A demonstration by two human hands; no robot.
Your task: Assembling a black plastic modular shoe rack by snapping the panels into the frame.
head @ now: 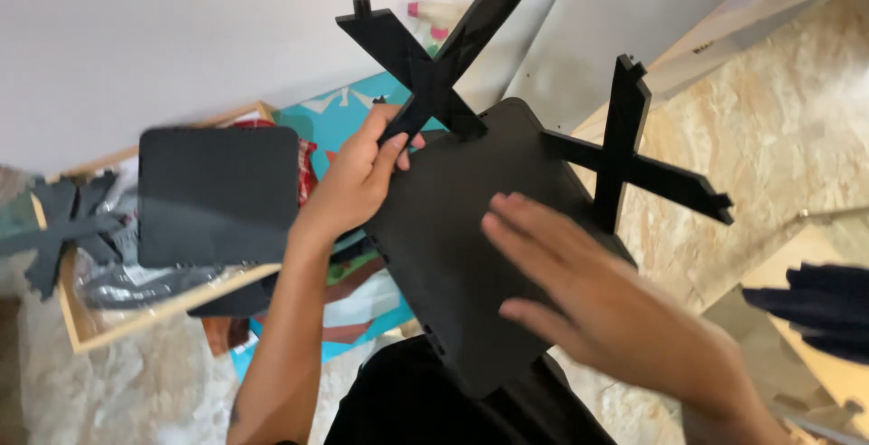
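Black matte panel (453, 255) runs lengthwise toward you; your left hand (358, 182) pinches its cross-shaped leg (430, 69), your right hand (588, 300) lies open and flat on it.

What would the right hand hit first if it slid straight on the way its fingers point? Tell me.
The right hand lies flat on the black panel, fingers aimed up-left. Straight on, it would probably meet the left hand gripping the X-shaped black cross piece at the panel's edge; depth is unclear.

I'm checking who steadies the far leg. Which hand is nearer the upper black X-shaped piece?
Left. The left hand grips the upper X-shaped piece; the right hand lies flat on the black panel, apart from it.
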